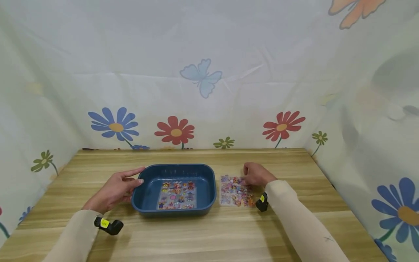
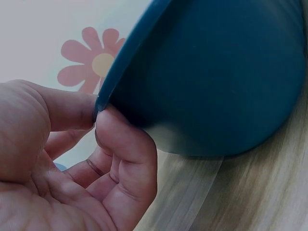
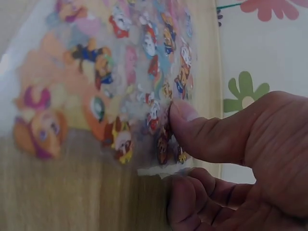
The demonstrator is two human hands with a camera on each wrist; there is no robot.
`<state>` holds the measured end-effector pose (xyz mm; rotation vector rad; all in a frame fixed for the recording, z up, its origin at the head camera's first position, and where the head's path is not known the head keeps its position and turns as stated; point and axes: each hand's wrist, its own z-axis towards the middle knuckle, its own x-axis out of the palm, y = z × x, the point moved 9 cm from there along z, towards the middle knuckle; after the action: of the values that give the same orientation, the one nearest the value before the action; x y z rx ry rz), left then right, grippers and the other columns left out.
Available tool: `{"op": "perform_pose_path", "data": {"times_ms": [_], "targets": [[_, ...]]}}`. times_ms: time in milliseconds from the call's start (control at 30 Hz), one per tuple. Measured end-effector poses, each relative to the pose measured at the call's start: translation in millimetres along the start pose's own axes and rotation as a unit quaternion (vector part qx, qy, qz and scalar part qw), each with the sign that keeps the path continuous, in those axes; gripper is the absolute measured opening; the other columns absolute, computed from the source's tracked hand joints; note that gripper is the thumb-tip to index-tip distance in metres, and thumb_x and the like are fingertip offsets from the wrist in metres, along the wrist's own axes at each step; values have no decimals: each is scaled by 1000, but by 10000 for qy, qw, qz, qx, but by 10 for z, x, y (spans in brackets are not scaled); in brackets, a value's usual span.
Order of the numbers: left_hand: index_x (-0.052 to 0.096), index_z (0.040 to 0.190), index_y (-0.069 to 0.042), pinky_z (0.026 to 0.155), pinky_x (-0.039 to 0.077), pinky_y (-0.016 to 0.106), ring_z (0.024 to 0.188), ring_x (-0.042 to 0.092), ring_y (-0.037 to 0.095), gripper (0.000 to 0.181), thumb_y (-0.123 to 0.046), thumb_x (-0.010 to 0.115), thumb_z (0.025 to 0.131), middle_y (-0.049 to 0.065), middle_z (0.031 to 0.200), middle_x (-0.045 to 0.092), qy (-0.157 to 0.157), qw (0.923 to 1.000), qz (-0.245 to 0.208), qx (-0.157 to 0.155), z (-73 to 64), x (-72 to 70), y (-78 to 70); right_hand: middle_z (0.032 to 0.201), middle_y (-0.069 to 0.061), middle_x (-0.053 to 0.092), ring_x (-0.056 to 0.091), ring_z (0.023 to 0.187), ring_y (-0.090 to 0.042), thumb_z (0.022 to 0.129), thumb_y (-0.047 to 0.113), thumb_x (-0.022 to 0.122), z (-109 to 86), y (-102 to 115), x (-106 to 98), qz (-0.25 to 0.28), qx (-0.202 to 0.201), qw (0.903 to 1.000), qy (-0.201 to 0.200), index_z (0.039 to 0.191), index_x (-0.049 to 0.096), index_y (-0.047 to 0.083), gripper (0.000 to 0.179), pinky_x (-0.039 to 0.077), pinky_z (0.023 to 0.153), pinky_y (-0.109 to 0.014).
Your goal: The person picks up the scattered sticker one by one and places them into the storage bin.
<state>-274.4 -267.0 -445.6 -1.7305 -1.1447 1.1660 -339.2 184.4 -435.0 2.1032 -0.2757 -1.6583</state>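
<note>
A blue rectangular tub (image 1: 173,213) stands on the wooden table, and a clear sticker sheet (image 1: 176,196) with colourful cartoon figures lies flat on its bottom. My left hand (image 1: 114,189) pinches the tub's left rim between thumb and fingers, as the left wrist view shows close up beside the blue wall (image 2: 216,82). Right of the tub are more cartoon stickers on clear sheet (image 1: 234,193). At their right edge my right hand (image 1: 256,174) pinches the sticker sheet (image 3: 130,96), thumb on its printed face and fingers curled underneath.
The wooden table (image 1: 209,240) reaches back to a pale curtain (image 1: 235,102) printed with flowers and a butterfly. The same cloth hangs at both sides. A black camera (image 1: 109,225) is strapped to the left wrist, another camera (image 1: 262,202) to the right.
</note>
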Motion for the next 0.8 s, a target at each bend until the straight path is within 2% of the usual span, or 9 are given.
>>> {"op": "perform_pose_path", "data": {"times_ms": [300,800], "targets": [[37,163,-23,63,54,29,73,54,14,65,-28,65,104,0,86,54,-14,10000,-30,-9,-10,-22,0,75,-6,56,50,66,-18,88,6,79,20,-1,-17,192,-210,9996,-2,93,63,4,17,40,60,-28],[36,163,-23,63,56,30,72,55,15,66,-28,65,104,0,86,54,8,10000,-67,-42,-14,7,8,87,-9,61,53,74,-21,88,6,80,34,-81,16,204,39,9998,65,95,64,6,17,42,65,-30]]}}
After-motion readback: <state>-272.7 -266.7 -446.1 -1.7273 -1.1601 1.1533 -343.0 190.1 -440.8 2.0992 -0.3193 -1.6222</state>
